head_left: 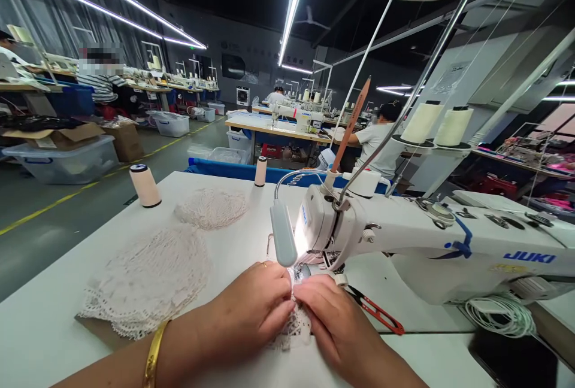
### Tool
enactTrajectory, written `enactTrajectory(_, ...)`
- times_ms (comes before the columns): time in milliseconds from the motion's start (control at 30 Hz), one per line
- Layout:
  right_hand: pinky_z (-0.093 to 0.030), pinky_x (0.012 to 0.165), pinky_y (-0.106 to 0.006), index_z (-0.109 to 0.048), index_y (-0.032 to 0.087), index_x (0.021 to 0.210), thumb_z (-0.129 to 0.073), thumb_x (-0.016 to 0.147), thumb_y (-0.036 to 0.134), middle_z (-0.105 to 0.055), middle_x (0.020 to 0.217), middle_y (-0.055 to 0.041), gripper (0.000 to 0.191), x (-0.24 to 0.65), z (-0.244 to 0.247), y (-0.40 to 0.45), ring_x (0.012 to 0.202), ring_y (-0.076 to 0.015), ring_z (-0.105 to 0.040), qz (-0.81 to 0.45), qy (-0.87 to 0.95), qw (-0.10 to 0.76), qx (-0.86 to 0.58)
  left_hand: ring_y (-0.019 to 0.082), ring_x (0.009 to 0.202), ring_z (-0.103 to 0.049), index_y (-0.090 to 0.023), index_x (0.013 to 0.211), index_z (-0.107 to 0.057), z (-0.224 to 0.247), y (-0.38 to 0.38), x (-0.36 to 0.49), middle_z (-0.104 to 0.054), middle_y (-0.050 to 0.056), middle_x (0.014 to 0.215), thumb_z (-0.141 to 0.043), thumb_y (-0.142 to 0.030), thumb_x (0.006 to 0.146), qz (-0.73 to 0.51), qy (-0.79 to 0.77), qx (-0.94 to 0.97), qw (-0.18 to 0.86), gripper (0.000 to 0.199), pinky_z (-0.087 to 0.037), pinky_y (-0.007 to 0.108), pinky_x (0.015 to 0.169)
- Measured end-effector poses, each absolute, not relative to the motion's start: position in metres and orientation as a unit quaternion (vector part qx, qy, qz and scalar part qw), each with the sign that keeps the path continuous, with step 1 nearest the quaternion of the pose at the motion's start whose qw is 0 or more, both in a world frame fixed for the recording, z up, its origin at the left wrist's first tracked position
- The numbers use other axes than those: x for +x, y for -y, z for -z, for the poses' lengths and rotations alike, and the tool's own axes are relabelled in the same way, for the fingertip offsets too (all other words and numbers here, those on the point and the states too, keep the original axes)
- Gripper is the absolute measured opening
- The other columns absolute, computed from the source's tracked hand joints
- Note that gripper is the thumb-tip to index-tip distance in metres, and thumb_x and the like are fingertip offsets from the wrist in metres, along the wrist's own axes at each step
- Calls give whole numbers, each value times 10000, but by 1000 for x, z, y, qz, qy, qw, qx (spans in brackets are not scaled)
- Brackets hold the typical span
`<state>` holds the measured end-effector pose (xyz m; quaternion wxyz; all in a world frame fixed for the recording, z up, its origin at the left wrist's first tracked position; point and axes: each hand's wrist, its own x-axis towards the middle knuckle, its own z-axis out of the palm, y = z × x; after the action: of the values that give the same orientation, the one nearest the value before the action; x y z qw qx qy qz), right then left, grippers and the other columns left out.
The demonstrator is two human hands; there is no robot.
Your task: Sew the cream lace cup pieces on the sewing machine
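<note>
A piece of white lace (294, 323) lies under the needle area of the white sewing machine (381, 238). My left hand (256, 301) grips the lace from the left, its fingers curled close to the presser foot. From the right, my right hand (336, 319) pinches the same lace, thumb and fingers together. Both sets of fingertips nearly meet in front of the foot, and part of the lace is hidden beneath them. Red-handled thread snips (381, 316) lie just right of my right hand. A grey lamp (283, 235) lights the stitching spot.
Stacks of lace pieces (153, 274) lie on the white table left of my hands, a smaller lace pile (211, 207) behind. Two thread cones, a near one (145, 185) and a far one (260, 171), stand near the back edge. Coiled pale cord (498, 315) sits at right. Other people sew beyond.
</note>
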<state>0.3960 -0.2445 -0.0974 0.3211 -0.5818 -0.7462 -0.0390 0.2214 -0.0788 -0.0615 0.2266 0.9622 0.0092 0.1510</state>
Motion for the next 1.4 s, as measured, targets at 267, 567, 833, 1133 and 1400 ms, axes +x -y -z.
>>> enactTrajectory(267, -444, 753, -336, -614, 240, 948, -531, 920, -34, -705, 971, -26, 288, 405, 102, 251, 889, -234, -606, 65, 722, 234, -648, 197, 845, -618, -193, 835, -612, 77, 74, 219, -691, 39, 1014, -620, -124, 975, -135, -15, 975, 177, 157, -416, 329, 715)
enactTrajectory(567, -417, 757, -330, -655, 244, 1003, -573, 875, -49, -726, 946, 0, 331, 403, 102, 254, 837, -208, -590, 84, 724, 252, -637, 215, 941, -687, -202, 889, -664, 91, 87, 221, -778, -14, 1004, -703, -92, 947, -189, 34, 967, 170, 131, -476, 391, 872)
enactTrajectory(833, -412, 746, -343, -692, 256, 1073, -560, 875, -62, -774, 1015, 1, 397, 403, 104, 250, 807, -210, -607, 89, 717, 261, -640, 220, 903, -702, -210, 890, -683, 91, 83, 223, -798, -18, 992, -674, -94, 961, -221, 23, 964, 144, 136, -433, 387, 787)
enactTrajectory(1133, -470, 782, -363, -696, 252, 1176, -520, 877, -62, -787, 1089, -46, 468, 405, 106, 244, 965, -266, -681, 88, 699, 196, -682, 238, 943, -712, -201, 901, -699, 82, 73, 231, -785, 4, 1015, -620, -109, 1005, -170, -10, 978, 120, 159, -453, 399, 815)
enactTrajectory(1400, -483, 800, -373, -706, 237, 1135, -532, 907, -41, -786, 1134, -39, 399, 401, 97, 254, 915, -242, -637, 88, 721, 258, -637, 223, 913, -659, -233, 1012, -716, 84, 84, 218, -783, 13, 1033, -595, -14, 895, -217, 100, 956, 169, 276, -453, 389, 860)
